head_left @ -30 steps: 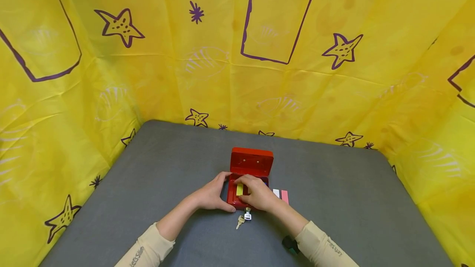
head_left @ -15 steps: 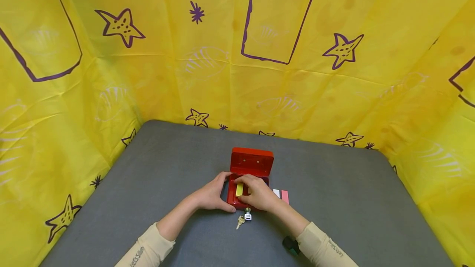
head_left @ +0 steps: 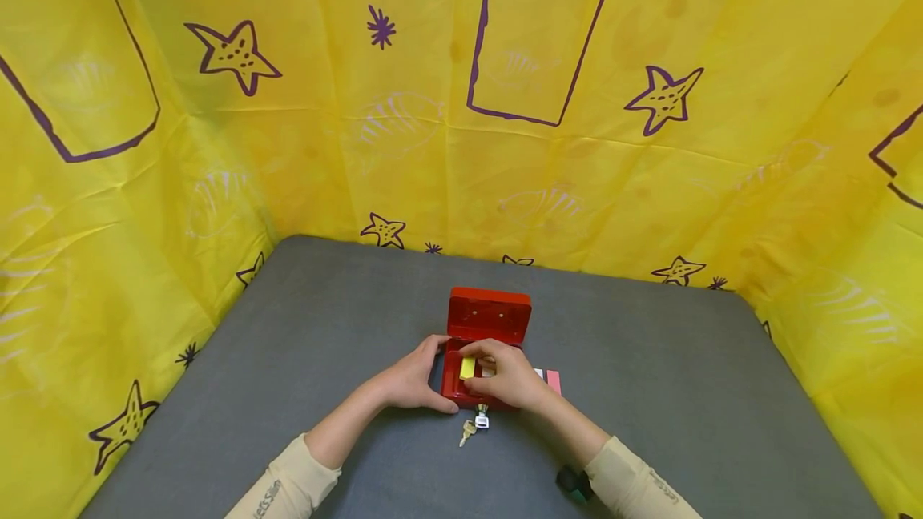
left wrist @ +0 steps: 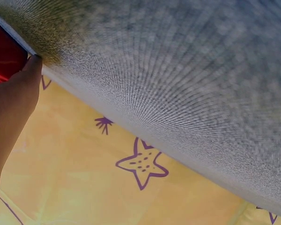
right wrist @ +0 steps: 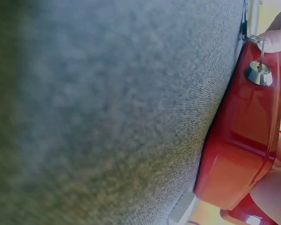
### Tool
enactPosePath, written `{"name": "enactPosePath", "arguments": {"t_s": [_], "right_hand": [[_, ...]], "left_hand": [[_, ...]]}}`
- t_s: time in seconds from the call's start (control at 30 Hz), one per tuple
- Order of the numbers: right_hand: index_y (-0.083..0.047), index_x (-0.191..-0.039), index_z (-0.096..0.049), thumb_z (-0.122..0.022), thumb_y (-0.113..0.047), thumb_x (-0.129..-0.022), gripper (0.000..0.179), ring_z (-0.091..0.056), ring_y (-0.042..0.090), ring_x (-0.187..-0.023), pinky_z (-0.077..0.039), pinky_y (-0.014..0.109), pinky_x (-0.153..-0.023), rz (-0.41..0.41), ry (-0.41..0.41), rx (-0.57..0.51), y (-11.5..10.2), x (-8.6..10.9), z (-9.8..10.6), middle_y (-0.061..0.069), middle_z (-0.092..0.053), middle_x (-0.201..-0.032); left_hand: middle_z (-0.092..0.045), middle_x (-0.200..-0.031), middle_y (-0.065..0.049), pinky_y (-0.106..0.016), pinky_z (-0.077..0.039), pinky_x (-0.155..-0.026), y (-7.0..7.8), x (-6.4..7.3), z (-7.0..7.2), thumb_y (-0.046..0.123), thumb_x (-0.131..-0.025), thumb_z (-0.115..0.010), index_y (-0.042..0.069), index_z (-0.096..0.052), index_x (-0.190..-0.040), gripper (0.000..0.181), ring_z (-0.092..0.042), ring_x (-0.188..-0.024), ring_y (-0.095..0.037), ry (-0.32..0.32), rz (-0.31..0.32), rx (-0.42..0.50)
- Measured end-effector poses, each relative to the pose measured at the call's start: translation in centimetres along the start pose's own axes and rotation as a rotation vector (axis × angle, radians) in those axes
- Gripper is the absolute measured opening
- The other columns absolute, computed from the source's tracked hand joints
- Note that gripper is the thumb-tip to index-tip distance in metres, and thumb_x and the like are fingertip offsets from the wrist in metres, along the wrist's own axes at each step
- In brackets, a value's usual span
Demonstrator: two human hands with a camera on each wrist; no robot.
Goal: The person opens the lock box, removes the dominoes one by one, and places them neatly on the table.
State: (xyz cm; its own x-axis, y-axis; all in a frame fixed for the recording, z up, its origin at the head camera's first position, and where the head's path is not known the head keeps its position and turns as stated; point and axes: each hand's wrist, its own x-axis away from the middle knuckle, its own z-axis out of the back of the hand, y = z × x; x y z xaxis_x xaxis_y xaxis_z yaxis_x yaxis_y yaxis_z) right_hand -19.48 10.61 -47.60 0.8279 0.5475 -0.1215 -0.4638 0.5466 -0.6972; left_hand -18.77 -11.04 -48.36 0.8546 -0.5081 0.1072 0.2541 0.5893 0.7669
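A small red cash box (head_left: 450,391) stands on the grey table with its lid (head_left: 489,315) raised at the back. My left hand (head_left: 413,375) grips its left side, thumb at the front corner and fingers near the back corner. Inside the box, my right hand (head_left: 510,375) pinches a yellow rectangular block (head_left: 468,368) between thumb and fingers. Part of a white piece (head_left: 488,372) shows behind the right thumb. In the right wrist view, a key sits in the round silver lock (right wrist: 259,73) on the box front.
Keys (head_left: 467,432) hang from the lock in front of the box. On the table at its right lie a white strip (head_left: 538,374) and a pink strip (head_left: 553,381), partly behind my right wrist. Yellow patterned cloth (head_left: 433,158) surrounds the table (head_left: 346,303).
My right hand has shifted slightly right with the yellow block, and a white piece now shows beneath its fingers. The left hand and the box have stayed put.
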Motion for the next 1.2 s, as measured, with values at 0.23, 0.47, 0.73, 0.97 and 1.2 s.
{"name": "enactPosePath", "arguments": {"t_s": [0.23,0.47,0.73,0.97,1.2], "right_hand": [[-0.011,-0.116,-0.060,-0.073,-0.021,-0.079,0.040,-0.058,0.019,-0.106,-0.045,0.037,-0.090,-0.072,0.002,-0.267,-0.1,0.4,0.5,0.000,-0.060,-0.112],[0.000,-0.120,-0.055,-0.068,-0.012,-0.082,0.042,-0.053,0.033,-0.109,-0.043,0.042,-0.092,-0.159,-0.023,-0.402,-2.7,1.1,2.2,0.015,-0.056,-0.119],[-0.002,-0.123,-0.054,-0.068,-0.013,-0.082,0.045,-0.051,0.031,-0.112,-0.043,0.036,-0.093,-0.203,-0.015,-0.491,-1.8,1.6,2.4,0.014,-0.054,-0.123],[-0.009,-0.123,-0.056,-0.069,-0.022,-0.082,0.045,-0.051,0.024,-0.113,-0.044,0.032,-0.092,-0.251,0.014,-0.522,0.2,2.2,1.9,0.005,-0.055,-0.122],[-0.009,-0.122,-0.055,-0.069,-0.020,-0.082,0.044,-0.050,0.026,-0.114,-0.045,0.035,-0.090,-0.285,0.047,-0.565,0.3,3.1,2.7,0.005,-0.055,-0.123]], "left_hand": [[-0.040,-0.128,-0.006,-0.043,-0.038,-0.095,0.1,0.1,0.0,0.038,-0.064,-0.081,0.010,-0.025,-0.137,0.096,-0.042,-0.113,-0.020,0.001,0.011,0.018],[-0.040,-0.130,-0.006,-0.044,-0.038,-0.094,-0.2,-0.1,-0.3,0.039,-0.064,-0.081,0.010,-0.025,-0.136,0.096,-0.042,-0.114,-0.020,0.001,0.011,0.021],[-0.040,-0.130,-0.007,-0.046,-0.038,-0.094,-0.1,0.0,-0.3,0.038,-0.063,-0.082,0.010,-0.025,-0.137,0.097,-0.042,-0.114,-0.022,0.001,0.017,0.029],[-0.039,-0.130,-0.007,-0.045,-0.038,-0.095,-0.1,-0.1,-0.2,0.037,-0.063,-0.082,0.010,-0.025,-0.136,0.096,-0.042,-0.114,-0.021,0.001,0.007,0.028],[-0.040,-0.128,-0.006,-0.044,-0.039,-0.093,0.0,0.0,-0.2,0.037,-0.064,-0.082,0.011,-0.026,-0.135,0.094,-0.042,-0.113,-0.020,0.005,-0.001,0.036]]}}
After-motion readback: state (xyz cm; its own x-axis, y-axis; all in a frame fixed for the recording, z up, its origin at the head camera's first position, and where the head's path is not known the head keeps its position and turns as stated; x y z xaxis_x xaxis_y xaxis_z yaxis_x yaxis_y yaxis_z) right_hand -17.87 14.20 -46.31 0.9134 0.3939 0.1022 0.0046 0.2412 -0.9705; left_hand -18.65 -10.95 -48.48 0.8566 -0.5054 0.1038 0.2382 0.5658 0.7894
